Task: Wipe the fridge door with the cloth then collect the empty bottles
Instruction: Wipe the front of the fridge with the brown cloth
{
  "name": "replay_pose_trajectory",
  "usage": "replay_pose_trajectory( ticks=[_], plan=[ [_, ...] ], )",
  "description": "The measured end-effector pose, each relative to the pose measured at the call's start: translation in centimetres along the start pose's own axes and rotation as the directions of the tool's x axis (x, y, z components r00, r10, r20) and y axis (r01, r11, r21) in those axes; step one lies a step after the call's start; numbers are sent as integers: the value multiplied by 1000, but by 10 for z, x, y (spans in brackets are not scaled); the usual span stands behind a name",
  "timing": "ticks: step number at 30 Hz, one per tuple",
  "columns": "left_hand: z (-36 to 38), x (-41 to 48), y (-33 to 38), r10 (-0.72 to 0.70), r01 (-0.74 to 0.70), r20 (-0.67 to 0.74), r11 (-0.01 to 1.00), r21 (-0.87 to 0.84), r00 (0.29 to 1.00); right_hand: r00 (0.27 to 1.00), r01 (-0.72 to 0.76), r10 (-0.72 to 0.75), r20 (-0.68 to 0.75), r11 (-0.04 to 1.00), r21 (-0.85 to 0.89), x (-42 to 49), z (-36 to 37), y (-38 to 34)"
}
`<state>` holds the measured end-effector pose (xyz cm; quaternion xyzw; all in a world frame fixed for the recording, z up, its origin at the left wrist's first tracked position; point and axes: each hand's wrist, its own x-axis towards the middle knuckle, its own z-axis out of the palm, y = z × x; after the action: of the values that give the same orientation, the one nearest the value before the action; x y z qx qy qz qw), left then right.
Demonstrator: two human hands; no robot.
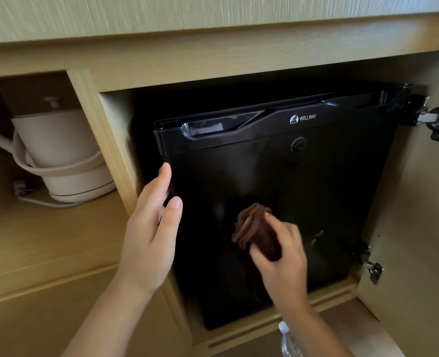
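Note:
A small black fridge sits inside a wooden cabinet, its glossy door (316, 197) facing me and closed. My right hand (280, 256) grips a bunched brown cloth (252, 228) and presses it against the lower middle of the door. My left hand (151, 228) is open with fingers spread, its fingertips resting on the door's left edge. A clear plastic bottle (288, 341) with a white cap shows at the bottom edge, partly hidden by my right forearm.
The cabinet door (424, 228) stands open at the right on metal hinges (435, 117). A white electric kettle (61, 155) with its cord sits on the shelf (45, 240) to the left. A wooden countertop edge (213, 21) overhangs above.

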<state>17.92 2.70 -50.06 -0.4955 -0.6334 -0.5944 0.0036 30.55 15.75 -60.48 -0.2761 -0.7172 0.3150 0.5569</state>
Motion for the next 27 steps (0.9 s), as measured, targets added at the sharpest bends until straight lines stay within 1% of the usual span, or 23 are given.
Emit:
replay_pose_trajectory(
  ticks=[2, 5, 7, 10, 11, 13, 15, 16, 18, 20, 21, 22, 23, 26, 27],
  plan=[
    [2, 2, 1, 7, -7, -28, 1000, -1, 1000, 999, -15, 16, -30, 1000, 20, 12, -14, -5],
    [4, 6, 5, -36, 33, -56, 998, -58, 998, 998, 54, -54, 14, 997, 51, 31, -25, -28],
    [4, 7, 8, -60, 52, -73, 993, -110, 996, 996, 81, -83, 19, 990, 114, 45, -26, -49],
    [0, 9, 11, -55, 44, -66, 986, -158, 996, 997, 54, -37, -67, 965, 258, 66, -23, -72],
    [-2, 9, 12, -43, 34, -58, 986, -162, 997, 996, 49, -28, -82, 962, 269, 71, -20, -76],
    [-7, 8, 13, -20, 14, -40, 988, -152, 999, 997, 47, -30, -75, 972, 229, 73, -12, -80],
    [-9, 8, 12, -17, 14, -21, 989, -146, 1000, 997, 72, -64, -44, 980, 186, 69, 1, -85],
    [-10, 8, 12, -24, 22, -14, 988, -150, 1000, 994, 111, -110, -12, 981, 160, 63, 8, -86],
    [-10, 10, 11, -42, 39, -17, 988, -150, 999, 972, 200, -212, 97, 973, 116, 48, 21, -86],
    [-8, 11, 12, -61, 57, -27, 987, -150, 998, 950, 220, -233, 209, 972, 84, 35, 29, -85],
    [-7, 12, 13, -66, 59, -33, 985, -161, 997, 945, 217, -229, 232, 973, 75, 32, 29, -84],
    [-6, 12, 13, -65, 58, -39, 983, -174, 997, 948, 215, -228, 224, 973, 79, 33, 27, -82],
    [-6, 12, 13, -61, 52, -45, 983, -178, 997, 958, 208, -222, 180, 973, 96, 38, 22, -79],
    [-7, 10, 14, -52, 46, -32, 988, -149, 998, 992, 124, -119, -43, 982, 141, 62, -3, -71],
    [-7, 9, 13, -54, 49, -29, 989, -140, 998, 994, 89, -78, -80, 985, 146, 69, -9, -68]
  ],
)
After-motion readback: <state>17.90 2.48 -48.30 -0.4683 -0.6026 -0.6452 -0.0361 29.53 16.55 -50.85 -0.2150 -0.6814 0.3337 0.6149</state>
